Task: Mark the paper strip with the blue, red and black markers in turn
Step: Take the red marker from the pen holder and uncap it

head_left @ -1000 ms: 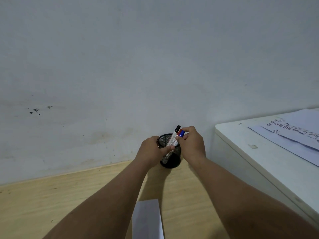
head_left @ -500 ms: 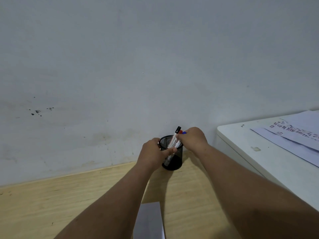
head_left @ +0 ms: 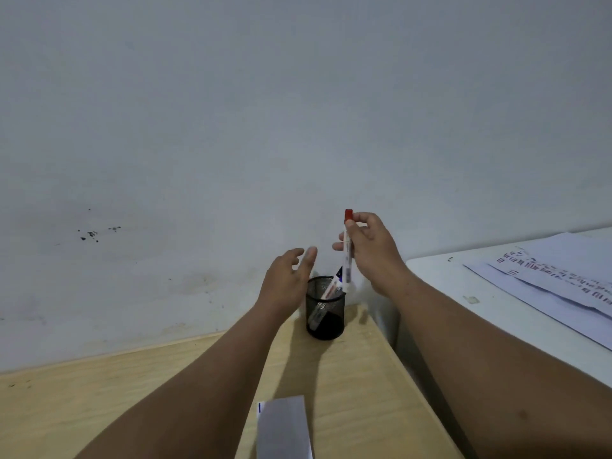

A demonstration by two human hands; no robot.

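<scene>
My right hand [head_left: 372, 250] grips the red marker [head_left: 347, 250] upright, red cap up, lifted almost out of the black mesh pen cup [head_left: 326, 313] at the far end of the wooden desk. Another marker [head_left: 331, 288] with a dark cap leans inside the cup. My left hand [head_left: 288, 281] hovers just left of the cup, fingers spread, touching nothing. The white paper strip [head_left: 284, 429] lies at the desk's near edge and shows a short blue mark at its top left corner.
The wooden desk [head_left: 132, 392] ends at a grey wall. To the right, across a narrow gap, stands a white table [head_left: 480, 313] carrying printed paper sheets [head_left: 556, 279].
My right hand has pulled the red marker up out of the cup. My left hand has let go of the cup and opened. The view has dropped slightly.
</scene>
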